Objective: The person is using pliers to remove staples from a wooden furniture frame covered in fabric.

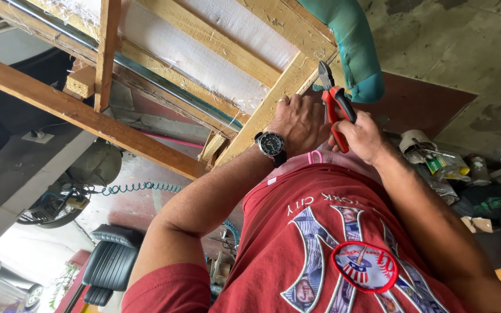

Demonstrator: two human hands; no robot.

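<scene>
Pliers (336,110), red-handled, are gripped in the right hand (362,136), their tip at the wooden frame (273,98) beside teal padding (355,52). The left hand (300,122), fingers curled, presses on the frame. Seemingly mid-pull on a staple; next needs a firm, steady tug. No containers show clearly.

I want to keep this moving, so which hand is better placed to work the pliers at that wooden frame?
Probably the right hand: it already grips the red-handled pliers, tips at the wooden frame. The left hand rests on the frame, steadying it.
</scene>
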